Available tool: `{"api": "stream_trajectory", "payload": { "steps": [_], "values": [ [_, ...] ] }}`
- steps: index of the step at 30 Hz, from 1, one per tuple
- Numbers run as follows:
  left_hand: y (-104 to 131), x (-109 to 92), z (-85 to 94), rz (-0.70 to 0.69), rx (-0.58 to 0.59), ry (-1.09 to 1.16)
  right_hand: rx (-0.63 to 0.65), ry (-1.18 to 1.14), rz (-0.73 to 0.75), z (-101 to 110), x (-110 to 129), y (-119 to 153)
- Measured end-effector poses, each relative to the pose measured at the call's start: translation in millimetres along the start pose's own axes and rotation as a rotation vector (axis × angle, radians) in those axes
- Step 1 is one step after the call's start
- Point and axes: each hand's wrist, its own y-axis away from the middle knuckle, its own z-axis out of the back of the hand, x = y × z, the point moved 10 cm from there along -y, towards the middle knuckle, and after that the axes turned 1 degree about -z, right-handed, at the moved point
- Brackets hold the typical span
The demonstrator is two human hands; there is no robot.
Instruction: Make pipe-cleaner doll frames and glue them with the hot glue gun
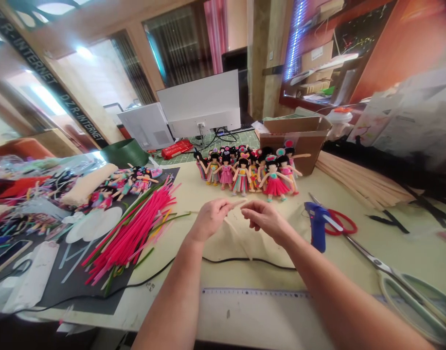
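Note:
My left hand (212, 216) is closed, its thumb and forefinger pinching a thin skin-coloured strip (240, 202) near the middle of the table. The strip points right, toward my right hand (261, 217). Curled fingers show on that right hand, close to the strip's end; whether they hold anything is too small to tell. Below the hands, a pale strip (240, 238) runs down over the table. Behind them stand several small dolls (242, 176) with black hair and bright dresses. A blue glue gun (317, 226) lies right of my right hand.
Pink fuzzy sticks (135, 233) are piled at left, near more dolls (142, 180). Red-handled scissors (345, 222) and large scissors (383, 265) lie at right. A black cable (237, 260) and a ruler (255, 292) cross in front. A cardboard box (310, 141) and monitor (204, 99) stand behind.

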Motion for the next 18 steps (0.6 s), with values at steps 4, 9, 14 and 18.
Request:
{"api": "stream_trajectory", "payload": {
  "steps": [4, 9, 14, 18],
  "values": [
    [-1.5, 3.3, 16.7, 0.032, -0.063, -0.121, -0.001, 0.503, 0.085, -14.2, 0.0, 4.1],
    [2.3, 9.5, 18.0, 0.037, -0.082, -0.162, 0.035, 0.880, 0.129, -38.0, -5.3, 12.7],
    [8.9, 36.3, 25.0, 0.126, -0.209, -0.051, 0.011, 0.731, 0.115, -33.9, -10.2, 6.9],
    [14.5, 63.8, 40.0, 0.262, -0.367, 0.136, 0.000, 0.189, 0.036, -19.0, -9.0, 0.1]
  ]
}}
